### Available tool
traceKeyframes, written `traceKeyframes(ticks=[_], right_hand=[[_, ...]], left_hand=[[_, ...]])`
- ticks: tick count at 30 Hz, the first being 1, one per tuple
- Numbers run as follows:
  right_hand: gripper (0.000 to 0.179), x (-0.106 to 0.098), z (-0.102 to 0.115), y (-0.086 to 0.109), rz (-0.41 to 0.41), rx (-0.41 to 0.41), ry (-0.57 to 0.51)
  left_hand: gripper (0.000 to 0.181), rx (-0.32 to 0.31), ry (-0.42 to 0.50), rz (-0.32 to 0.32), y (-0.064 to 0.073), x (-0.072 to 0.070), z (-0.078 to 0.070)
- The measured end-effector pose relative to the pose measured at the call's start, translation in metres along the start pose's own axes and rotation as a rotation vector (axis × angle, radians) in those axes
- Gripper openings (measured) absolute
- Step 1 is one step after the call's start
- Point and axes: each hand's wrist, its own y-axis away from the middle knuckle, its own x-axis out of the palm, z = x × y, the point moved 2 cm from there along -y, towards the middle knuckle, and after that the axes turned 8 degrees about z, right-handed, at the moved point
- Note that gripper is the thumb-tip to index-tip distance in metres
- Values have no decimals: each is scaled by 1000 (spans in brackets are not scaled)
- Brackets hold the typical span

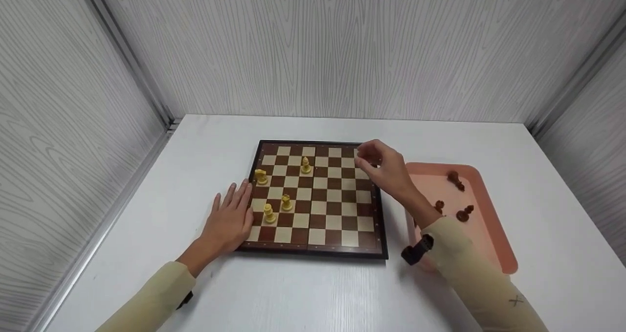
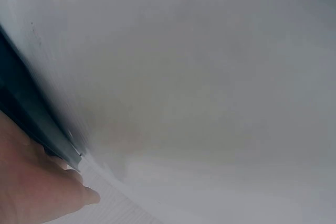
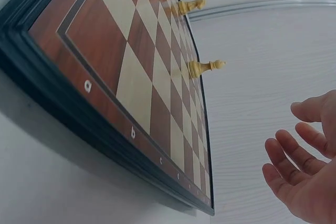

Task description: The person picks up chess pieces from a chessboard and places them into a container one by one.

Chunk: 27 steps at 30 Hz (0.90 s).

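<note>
Lying on the white table (image 1: 313,293) are the chessboard (image 1: 342,195) and, right of it, a pink tray (image 1: 499,234). The left hand (image 1: 227,224), fingers straight, rests against the board's left edge; the right hand (image 1: 386,168), relaxed and empty, hovers by its far right corner. Four yellow pieces (image 1: 269,214) stand on the left half.

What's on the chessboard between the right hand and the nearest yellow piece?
Only bare squares of the chessboard lie between the right hand and the nearest yellow piece; the head view shows this.
</note>
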Motion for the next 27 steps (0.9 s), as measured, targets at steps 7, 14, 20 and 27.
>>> traceKeyframes(ticks=[7,14,20,27], right_hand=[[25,13,-4,-10,5,6,-14],[29,25,-5,-16,36,7,-12],[29,35,-5,-21,38,-23,-19],[30,48,-8,-28,59,-1,-70]], left_hand=[[63,4,8,-11,0,-1,-1],[62,2,4,-15,1,0,0],[61,10,-3,-33,2,0,0],[61,15,-11,-45,2,1,0]])
